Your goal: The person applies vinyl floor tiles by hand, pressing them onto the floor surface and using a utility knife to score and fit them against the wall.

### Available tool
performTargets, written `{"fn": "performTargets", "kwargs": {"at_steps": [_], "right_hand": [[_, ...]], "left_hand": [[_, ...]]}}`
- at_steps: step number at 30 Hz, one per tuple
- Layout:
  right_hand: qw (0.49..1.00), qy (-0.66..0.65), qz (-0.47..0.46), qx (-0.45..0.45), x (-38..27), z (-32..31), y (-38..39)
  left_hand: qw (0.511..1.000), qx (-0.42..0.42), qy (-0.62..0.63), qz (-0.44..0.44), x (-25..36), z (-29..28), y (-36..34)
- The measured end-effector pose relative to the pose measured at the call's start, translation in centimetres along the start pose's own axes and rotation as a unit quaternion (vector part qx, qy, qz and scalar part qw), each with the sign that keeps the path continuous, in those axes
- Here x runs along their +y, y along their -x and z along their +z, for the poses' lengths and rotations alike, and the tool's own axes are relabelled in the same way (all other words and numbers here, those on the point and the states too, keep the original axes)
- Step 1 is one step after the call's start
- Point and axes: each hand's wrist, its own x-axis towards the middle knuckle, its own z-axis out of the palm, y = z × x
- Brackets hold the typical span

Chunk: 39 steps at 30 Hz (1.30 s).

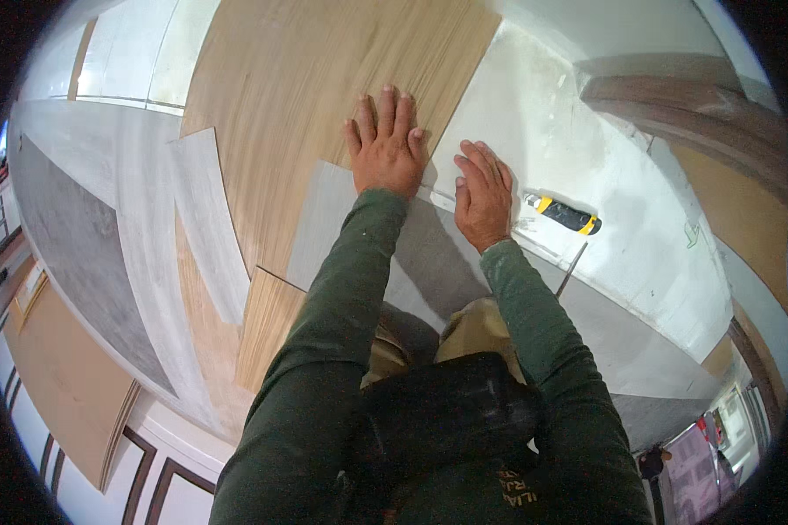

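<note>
My left hand [387,156] lies flat with its fingers spread on a wood-grain sheet [280,105], close to where a grey sheet [320,206] meets it. Just past the sheet's right edge, my right hand [484,197] rests on a white surface [534,105]. Its fingers are stretched out side by side, and no object shows in them. To its right is a tool with a black and yellow handle and a short metal tip [569,215]; its exact kind is unclear. A thin dark metal strip [572,269] sticks out beside my right forearm.
Grey planks [208,227] and a small wood-grain piece [267,324] overlap at the left. Brown boards [70,367] lie at the lower left. A dark brown curved edge [683,105] borders the white surface at the upper right. Grey flooring [630,337] stretches to the lower right.
</note>
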Motion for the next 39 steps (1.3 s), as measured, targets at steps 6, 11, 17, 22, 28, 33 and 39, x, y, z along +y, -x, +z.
{"fn": "performTargets", "kwargs": {"at_steps": [6, 11, 17, 22, 28, 33, 39], "right_hand": [[0.985, -0.096, -0.018, 0.141, -2.5, 1.7, -9.5], [0.987, 0.081, 0.056, 0.125, -1.1, 3.5, -16.0], [0.984, 0.13, 0.083, 0.085, -2.7, 3.6, -16.1], [0.981, 0.159, 0.077, 0.081, -2.4, 3.7, -16.3], [0.974, 0.187, 0.068, 0.107, -2.8, 3.4, -17.3], [0.967, 0.212, 0.056, 0.129, -1.9, 4.3, -16.9], [0.962, 0.222, 0.031, 0.158, -1.6, 4.7, -17.1]], "left_hand": [[0.999, -0.02, 0.003, -0.024, 0.0, -0.6, -0.4], [0.998, -0.054, 0.008, -0.024, 0.3, -0.7, -0.6], [0.996, -0.084, 0.021, -0.033, 0.1, -0.9, -0.3], [0.996, -0.079, 0.01, -0.03, 0.4, -1.0, -0.5], [0.996, -0.077, 0.008, -0.036, 0.2, -1.4, -0.9], [0.998, -0.055, 0.026, -0.024, 0.4, -0.1, -0.5], [0.997, -0.014, 0.078, -0.012, 0.0, -0.7, -0.8]]}}
